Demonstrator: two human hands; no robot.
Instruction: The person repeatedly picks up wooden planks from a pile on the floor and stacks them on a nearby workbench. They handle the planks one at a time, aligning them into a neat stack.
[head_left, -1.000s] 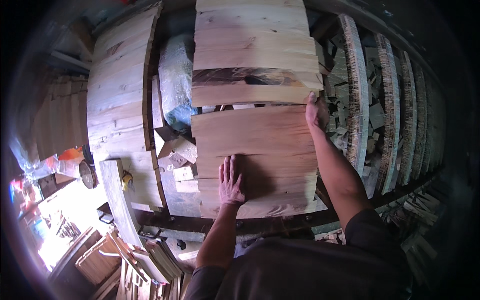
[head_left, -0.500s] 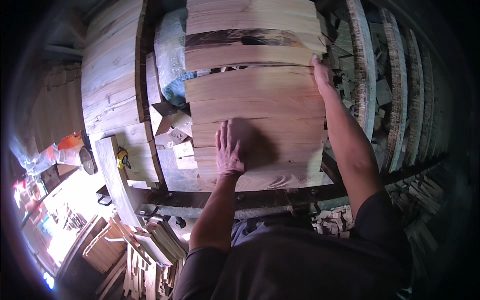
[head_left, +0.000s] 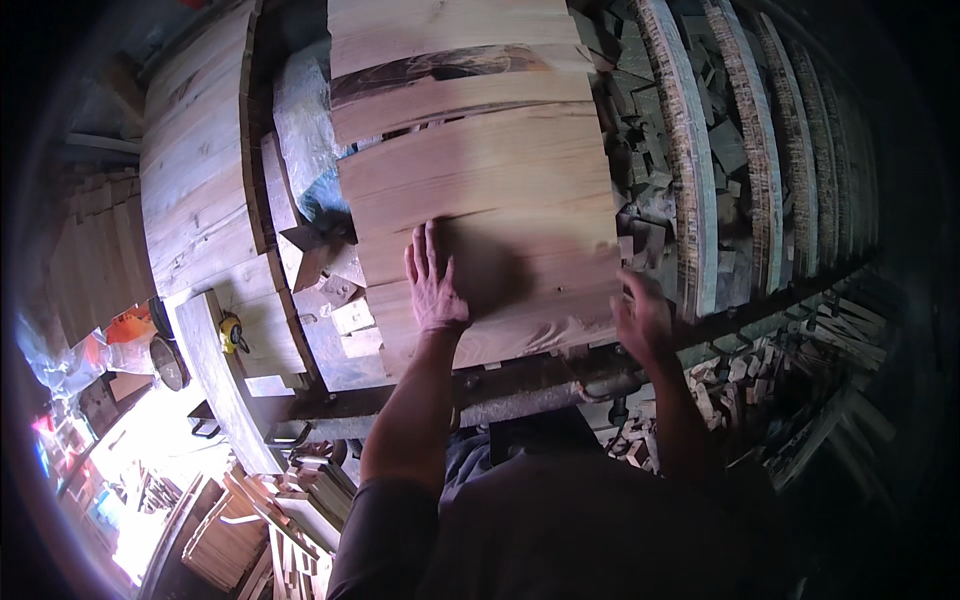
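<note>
In front of me lies a row of wide wooden boards [head_left: 500,185], set edge to edge. One board farther back carries a dark-stained streak [head_left: 455,72], and a narrow gap runs just on the near side of it. My left hand [head_left: 436,290] rests flat on the near boards, fingers stretched out and holding nothing. At the near right corner of the boards is my right hand [head_left: 645,315], smeared by motion, its fingers partly bent. Whether it touches the board's end there I cannot tell.
Left of the boards lie a second row of planks [head_left: 200,150], a yellow tape measure [head_left: 232,333] and a loose plank [head_left: 222,375]. Crumpled clear plastic [head_left: 305,120] sits between the rows. Upright slats [head_left: 690,170] and wood offcuts [head_left: 640,110] fill the right. A dark rail [head_left: 520,385] edges the front.
My right hand has come back from the far right edge toward the near right corner. My left hand stays flat on the boards. The whole view has shifted slightly.
</note>
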